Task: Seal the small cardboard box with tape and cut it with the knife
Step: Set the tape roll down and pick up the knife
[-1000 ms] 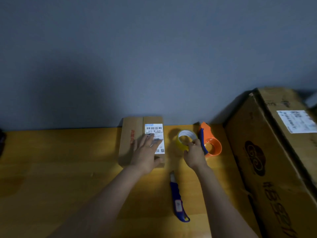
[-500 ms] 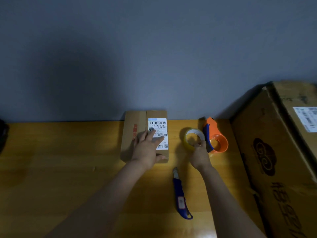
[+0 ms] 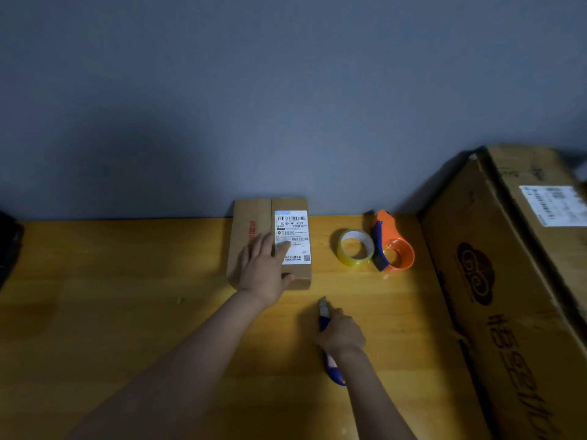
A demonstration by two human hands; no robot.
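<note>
A small cardboard box point(image 3: 251, 236) with a white shipping label lies flat on the wooden table against the wall. My left hand point(image 3: 265, 269) rests flat on its top, fingers spread. Right of the box stands a yellowish tape roll point(image 3: 355, 248), with an orange and blue tape dispenser point(image 3: 394, 246) beside it. Nearer to me lies a blue utility knife point(image 3: 324, 309); my right hand point(image 3: 343, 335) is closed over its handle on the table, covering its middle. The knife's tip points away from me and its tail shows below my wrist.
A large cardboard box point(image 3: 514, 296) fills the right side of the wooden table point(image 3: 111, 296). A grey wall runs right behind the table. A dark object point(image 3: 8, 249) sits at the far left edge.
My right hand left the tape roll and came back toward me onto the knife's handle. The left hand stayed on the small box.
</note>
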